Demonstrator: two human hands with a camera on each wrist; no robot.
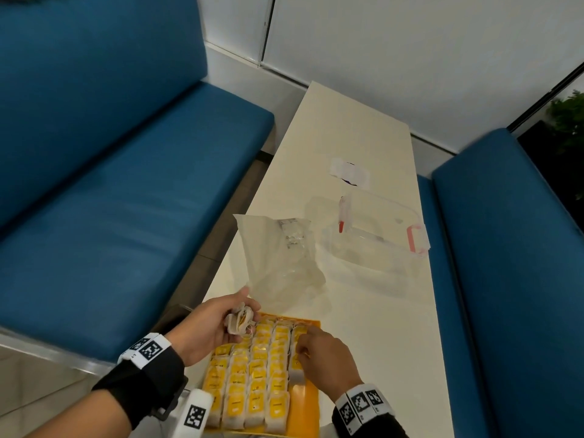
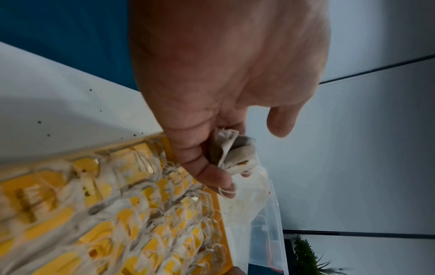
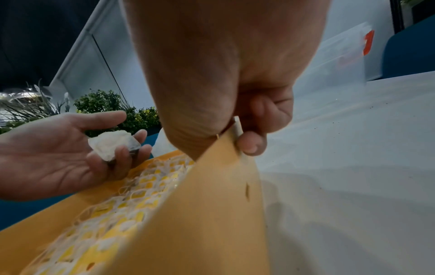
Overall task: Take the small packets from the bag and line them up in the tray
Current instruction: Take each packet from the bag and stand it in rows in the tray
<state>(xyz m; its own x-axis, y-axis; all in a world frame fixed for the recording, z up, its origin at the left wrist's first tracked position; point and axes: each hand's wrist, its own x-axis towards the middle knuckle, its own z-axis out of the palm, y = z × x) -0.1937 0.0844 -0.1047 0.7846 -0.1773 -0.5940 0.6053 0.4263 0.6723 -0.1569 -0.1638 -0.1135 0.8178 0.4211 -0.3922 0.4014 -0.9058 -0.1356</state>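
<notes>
Packets going into the yellow tray [image 1: 308, 403] at the near end of the surface [image 1: 373, 311].

My left hand [image 1: 208, 327] cups a small bunch of packets [image 1: 240, 322], fingers curled round them, above the tray's far left corner. My right hand [image 1: 322, 355] pinches one packet [image 3: 237, 126] between thumb and fingers over the tray's right column; rows of packets [image 1: 252, 384] fill the rest. The clear bag [image 1: 278, 263] lies just beyond the tray, beside a clear box [image 1: 379, 235].
</notes>
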